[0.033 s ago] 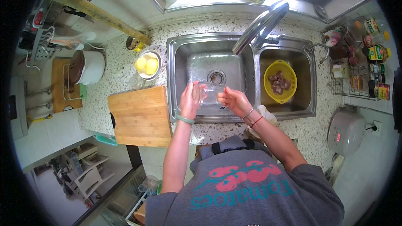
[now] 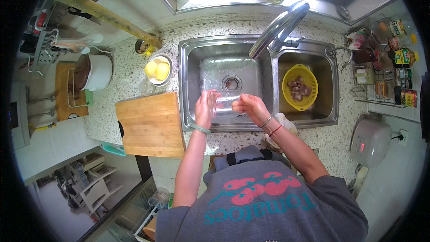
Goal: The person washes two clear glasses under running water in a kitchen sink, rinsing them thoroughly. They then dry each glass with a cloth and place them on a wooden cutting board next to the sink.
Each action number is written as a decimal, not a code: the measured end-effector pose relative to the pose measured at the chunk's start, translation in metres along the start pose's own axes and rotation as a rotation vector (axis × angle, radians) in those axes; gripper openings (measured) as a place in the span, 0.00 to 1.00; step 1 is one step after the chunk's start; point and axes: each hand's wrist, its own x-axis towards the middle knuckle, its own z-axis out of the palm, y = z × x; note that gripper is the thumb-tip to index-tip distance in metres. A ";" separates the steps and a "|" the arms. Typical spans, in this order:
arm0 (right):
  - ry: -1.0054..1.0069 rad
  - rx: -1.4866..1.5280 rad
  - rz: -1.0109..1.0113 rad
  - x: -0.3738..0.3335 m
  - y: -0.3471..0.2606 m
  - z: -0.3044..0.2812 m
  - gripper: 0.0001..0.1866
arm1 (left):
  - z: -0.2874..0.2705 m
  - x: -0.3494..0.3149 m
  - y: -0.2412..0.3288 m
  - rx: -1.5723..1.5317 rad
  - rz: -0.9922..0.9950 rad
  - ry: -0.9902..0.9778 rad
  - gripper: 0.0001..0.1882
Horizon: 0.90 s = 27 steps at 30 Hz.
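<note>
Over the near part of the left sink basin, I hold a clear, see-through vessel, likely a glass or jar, lying sideways. My left hand is wrapped round its left end. My right hand is at its other end with the fingers curled together, on the rim or just inside it; the exact contact is hard to make out. In the right basin a yellow colander holds several brownish-pink pieces, perhaps meat. The chrome faucet reaches over the left basin.
Left of the sink lie a wooden cutting board and a bowl with yellow, round pieces. A small clear glass stands beside the bowl. A cloth rests at the sink's near edge. A spice rack is at the right.
The left hand and its end of the clear vessel have shifted slightly right and down. The right hand is nearly where it was.
</note>
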 end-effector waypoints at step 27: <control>-0.039 -1.709 -1.170 -0.060 -0.021 0.095 0.10 | 0.006 -0.024 -0.006 -0.709 -0.116 -0.070 0.25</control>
